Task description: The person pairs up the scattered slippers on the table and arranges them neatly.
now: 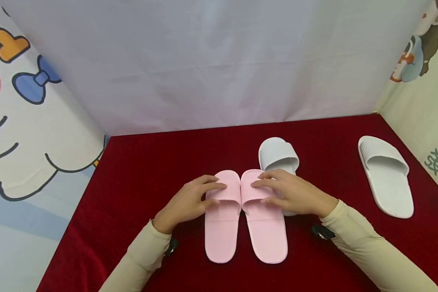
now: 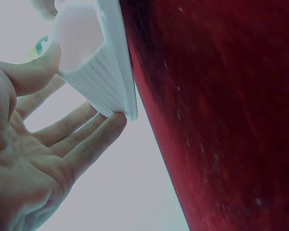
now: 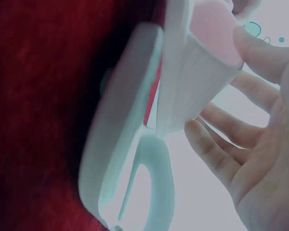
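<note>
Pink ribbed-strap slippers (image 1: 222, 239): left hand (image 1: 186, 198) and right hand (image 1: 295, 192) touching, fingers (image 1: 213, 186) spread
Middle white ribbed-strap slipper (image 1: 274, 152): partly hidden by right hand
Red cloth-covered desk (image 1: 168, 156): pale sheet (image 1: 222, 73) behind

Left pink slipper (image 1: 221, 241): ribbed strap; insole up; toe pointing away from the person; on red surface (image 1: 160, 158).
Right pink slipper (image 1: 267, 241): same pattern; alongside left, touching near strap; heel angled outward, apart.

Red cloth (image 1: 157, 162) — pale backdrop (image 1: 219, 65) behind.
</note>
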`<move>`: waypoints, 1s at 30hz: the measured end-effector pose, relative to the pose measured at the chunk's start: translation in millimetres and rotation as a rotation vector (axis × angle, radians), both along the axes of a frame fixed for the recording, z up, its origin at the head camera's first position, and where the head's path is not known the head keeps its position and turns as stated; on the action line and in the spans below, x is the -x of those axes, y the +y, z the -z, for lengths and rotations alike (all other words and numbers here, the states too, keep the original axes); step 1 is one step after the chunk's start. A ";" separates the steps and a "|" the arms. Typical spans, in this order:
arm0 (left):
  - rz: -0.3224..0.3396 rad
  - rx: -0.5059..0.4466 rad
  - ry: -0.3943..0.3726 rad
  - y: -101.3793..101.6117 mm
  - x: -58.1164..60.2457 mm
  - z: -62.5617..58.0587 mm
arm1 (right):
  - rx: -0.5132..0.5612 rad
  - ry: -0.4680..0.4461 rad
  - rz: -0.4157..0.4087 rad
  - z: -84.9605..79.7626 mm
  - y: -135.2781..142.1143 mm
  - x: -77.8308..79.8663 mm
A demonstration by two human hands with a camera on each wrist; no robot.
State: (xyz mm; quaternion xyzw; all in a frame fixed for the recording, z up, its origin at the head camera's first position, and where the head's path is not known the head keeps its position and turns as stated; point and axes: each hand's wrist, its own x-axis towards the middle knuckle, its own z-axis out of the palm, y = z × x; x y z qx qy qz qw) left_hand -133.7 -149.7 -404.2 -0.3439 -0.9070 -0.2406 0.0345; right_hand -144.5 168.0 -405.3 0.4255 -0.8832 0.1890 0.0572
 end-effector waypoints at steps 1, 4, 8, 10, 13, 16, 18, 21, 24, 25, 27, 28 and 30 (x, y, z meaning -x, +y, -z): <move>-0.006 -0.004 0.001 -1.7 0.3 0.0 | 0.001 0.006 -0.006 0.2 -2.2 1.3; -0.024 -0.005 0.008 -6.4 1.2 0.1 | 0.000 0.006 -0.017 -0.1 -8.9 4.6; -0.043 0.009 0.002 -11.8 1.4 0.5 | -0.012 0.003 -0.024 0.6 -15.3 7.6; -0.049 0.009 0.002 -14.1 1.1 0.8 | -0.016 0.012 -0.026 1.3 -17.6 8.8; -0.063 0.002 -0.005 -17.1 0.8 0.6 | -0.007 0.024 -0.026 1.3 -20.4 10.2; -0.074 0.000 -0.004 -20.3 0.9 0.6 | 0.004 0.024 -0.031 1.0 -24.1 12.6; -0.079 0.003 -0.007 -22.5 1.4 0.5 | 0.004 0.013 -0.036 1.3 -26.9 14.6; -0.083 0.009 -0.004 -26.1 2.6 1.7 | 0.002 0.002 -0.041 2.8 -31.3 17.4; -0.082 0.010 -0.003 -29.2 3.7 2.4 | -0.003 -0.010 -0.038 3.8 -35.2 19.1; -0.083 0.010 -0.003 -30.2 4.0 2.9 | -0.006 -0.013 -0.036 3.9 -36.7 19.5; -0.082 0.012 -0.004 -31.9 4.5 3.7 | -0.015 -0.017 -0.036 4.3 -39.3 20.3; -0.081 0.014 -0.003 -32.9 4.8 4.3 | -0.020 -0.025 -0.034 4.2 -40.5 20.7; -0.085 0.016 -0.006 -34.9 5.3 5.6 | -0.028 -0.030 -0.035 3.8 -42.8 21.6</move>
